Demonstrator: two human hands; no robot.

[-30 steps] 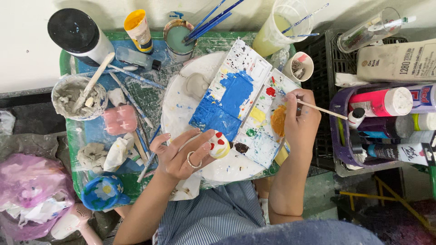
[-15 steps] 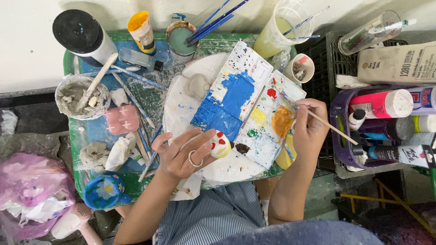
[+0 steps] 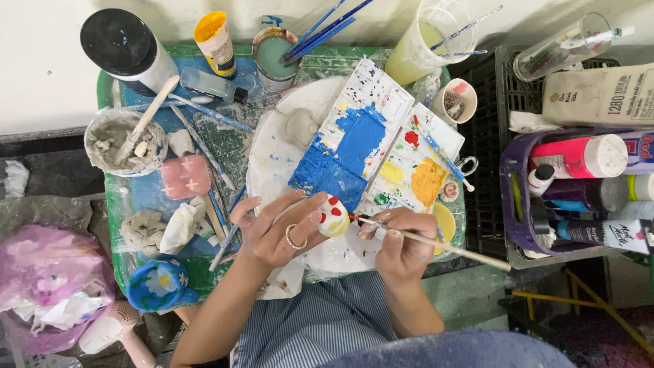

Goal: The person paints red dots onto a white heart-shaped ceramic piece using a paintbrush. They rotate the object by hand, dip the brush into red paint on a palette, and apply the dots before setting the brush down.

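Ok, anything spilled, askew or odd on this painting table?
Nothing spilled. The palette lies askew, smeared with blue and orange paint, and loose brushes lie scattered over the green tray. The left hand holds a small red-spotted figure; the right hand paints it.

brush tip (image 3: 353,217): hidden behind clay piece (image 3: 333,215) | pink bag (image 3: 42,286): cut off at left edge

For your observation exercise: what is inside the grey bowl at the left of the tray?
The grey bowl holds grey clay paste and a wooden stick leaning over its rim. The paste covers the bowl's bottom and the stick's tip.
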